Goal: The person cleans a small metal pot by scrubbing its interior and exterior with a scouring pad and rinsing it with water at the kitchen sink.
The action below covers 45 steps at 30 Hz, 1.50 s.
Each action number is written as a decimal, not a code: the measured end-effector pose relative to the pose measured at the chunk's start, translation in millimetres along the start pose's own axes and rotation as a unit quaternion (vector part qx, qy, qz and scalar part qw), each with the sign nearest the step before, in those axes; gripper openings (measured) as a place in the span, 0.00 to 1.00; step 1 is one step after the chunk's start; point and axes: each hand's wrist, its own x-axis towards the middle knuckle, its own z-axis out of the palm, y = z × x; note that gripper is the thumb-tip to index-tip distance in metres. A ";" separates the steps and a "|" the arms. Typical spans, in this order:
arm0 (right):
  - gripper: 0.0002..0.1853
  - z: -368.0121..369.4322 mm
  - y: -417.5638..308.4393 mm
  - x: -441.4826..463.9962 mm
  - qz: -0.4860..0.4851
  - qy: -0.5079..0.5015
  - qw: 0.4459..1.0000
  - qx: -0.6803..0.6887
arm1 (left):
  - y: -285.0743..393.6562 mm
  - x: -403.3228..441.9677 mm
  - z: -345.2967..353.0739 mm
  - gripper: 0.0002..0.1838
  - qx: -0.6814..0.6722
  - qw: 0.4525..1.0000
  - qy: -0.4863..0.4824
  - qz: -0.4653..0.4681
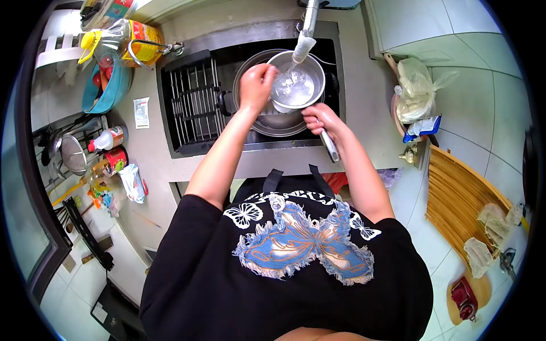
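My right hand (323, 120) is wrapped around the handle of a metal saucepan (320, 91), which is held over the sink. Water from the faucet (304, 48) runs into the saucepan, and its surface is splashing. My left hand (257, 85) is closed at the saucepan's left side, close to the rim; whether its curled fingers hold anything is hidden. Beneath the saucepan, a larger round metal basin (273, 129) sits in the dark sink (250, 146).
A wire drying rack (193, 102) covers the sink's left part. Left on the counter are an oil jug (128, 42), a blue basket (111, 91), a packet (141, 112) and several bottles. Plastic bags (418, 91) lie at the right; a bamboo mat (463, 204) stands lower right.
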 end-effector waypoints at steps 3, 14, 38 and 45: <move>0.14 4.7 -12.2 11.0 0.030 -0.009 0.999 0.043 | -26.9 -28.9 -33.6 0.08 -0.004 0.997 0.051 -0.058; 0.07 -16.9 12.5 35.3 0.045 -0.078 0.996 0.021 | -20.8 -91.4 -60.9 0.07 -0.054 0.974 -0.037 -0.219; 0.19 -79.1 5.5 31.9 -0.303 0.401 0.682 -0.531 | -33.3 -114.1 -56.5 0.06 0.032 0.983 -0.068 -0.168; 0.23 -54.3 -10.6 10.0 -0.224 0.412 0.599 -0.649 | -30.5 -112.2 -58.0 0.06 0.051 0.980 -0.083 -0.173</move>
